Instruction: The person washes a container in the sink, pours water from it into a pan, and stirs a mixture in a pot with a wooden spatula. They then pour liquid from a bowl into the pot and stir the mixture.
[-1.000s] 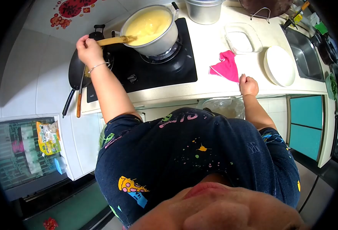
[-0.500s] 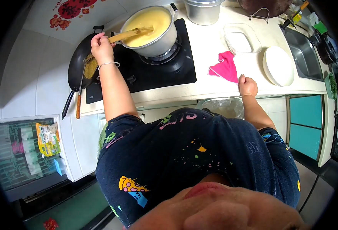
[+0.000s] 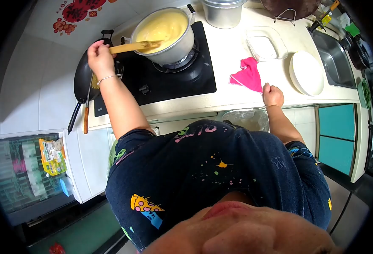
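Observation:
My left hand (image 3: 101, 59) is closed round the handle of a wooden spatula (image 3: 131, 47). The spatula's far end dips into thick yellow batter-like food (image 3: 163, 28) inside a large metal pot (image 3: 176, 50) on the burner. A thin bracelet circles that wrist. Over on the right, my right hand (image 3: 273, 95) rests as a fist at the counter's front edge. Its thumb side is right by the corner of a pink cloth (image 3: 250, 74); I cannot tell whether they touch.
A black wok (image 3: 82, 80) with a metal-and-wood turner (image 3: 86, 116) stands left of the pot on the black cooktop (image 3: 169, 84). A clear container (image 3: 266, 44), a white bowl (image 3: 306, 73) and a sink (image 3: 334, 59) lie to the right. Behind is a metal canister (image 3: 223, 15).
My left hand has moved left and slightly down, drawing the spatula a little left through the yellow food. My right hand stays in place.

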### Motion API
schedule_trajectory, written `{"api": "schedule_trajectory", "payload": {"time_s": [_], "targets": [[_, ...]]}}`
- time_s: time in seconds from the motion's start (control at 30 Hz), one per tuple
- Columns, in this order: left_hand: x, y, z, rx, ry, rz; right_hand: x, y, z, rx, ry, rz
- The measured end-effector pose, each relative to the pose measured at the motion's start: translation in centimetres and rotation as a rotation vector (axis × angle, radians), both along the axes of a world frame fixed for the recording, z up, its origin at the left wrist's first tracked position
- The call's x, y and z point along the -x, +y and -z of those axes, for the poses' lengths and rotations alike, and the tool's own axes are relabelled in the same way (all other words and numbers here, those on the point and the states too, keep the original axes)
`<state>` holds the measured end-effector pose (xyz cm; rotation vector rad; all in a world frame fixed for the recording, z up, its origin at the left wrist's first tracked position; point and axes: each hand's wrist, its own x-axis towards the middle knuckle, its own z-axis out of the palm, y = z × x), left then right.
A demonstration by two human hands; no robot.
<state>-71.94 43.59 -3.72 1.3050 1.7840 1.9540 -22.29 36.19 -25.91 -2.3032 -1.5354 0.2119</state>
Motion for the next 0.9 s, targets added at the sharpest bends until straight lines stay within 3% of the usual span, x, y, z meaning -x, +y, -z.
{"api": "schedule_trajectory", "payload": {"time_s": [0.1,0.17,0.2,0.23,0.3,0.4,0.5,0.57,0.63,0.67,0.73,0.77,0.83,0.87,0.9], "targets": [[1.6,0.9,0.6,-0.081,0.323,-0.285,0.1,0.0,-0.2,0.005,0.01,0.003],[0.5,1.9,2.5,-0.131,0.369,-0.24,0.2,0.0,-0.1,0.002,0.023,0.009],[-1.2,1.8,2.7,-0.033,0.001,-0.062,0.1,0.0,0.1,0.002,0.011,0.003],[-1.6,1.6,2.5,0.04,-0.134,0.019,0.0,0.1,0.2,-0.002,0.0,0.0],[-1.2,0.8,1.0,0.088,-0.095,0.063,-0.1,0.1,0.3,-0.004,-0.003,0.004],[0.5,0.1,-0.4,-0.046,0.144,-0.134,0.1,0.0,0.1,0.002,0.009,0.005],[1.9,1.8,1.5,-0.111,0.319,-0.312,0.1,-0.4,0.1,-0.005,0.009,-0.005],[-0.4,1.4,2.5,-0.057,0.444,-0.26,0.6,-0.3,-0.2,-0.011,-0.004,-0.009],[-0.8,1.4,2.4,0.034,-0.089,0.047,0.8,-0.1,0.1,-0.053,0.003,-0.047],[-0.1,1.2,1.7,0.032,-0.093,0.021,0.9,-0.2,0.0,-0.033,0.01,-0.023],[0.2,0.0,-0.4,-0.096,0.288,-0.173,0.5,-0.3,0.5,-0.016,-0.014,-0.001],[-0.6,-1.0,-1.2,-0.094,0.31,-0.233,0.4,-0.2,0.8,-0.021,-0.016,-0.006],[0.2,0.7,0.9,-0.226,0.496,-0.389,0.5,-0.3,0.9,-0.033,-0.022,0.014],[1.2,2.4,3.2,-0.163,0.463,-0.333,0.5,-0.3,0.8,-0.038,-0.022,0.013],[0.7,2.6,4.0,-0.084,0.248,-0.14,0.5,-0.3,0.7,-0.029,-0.015,0.019]]}}
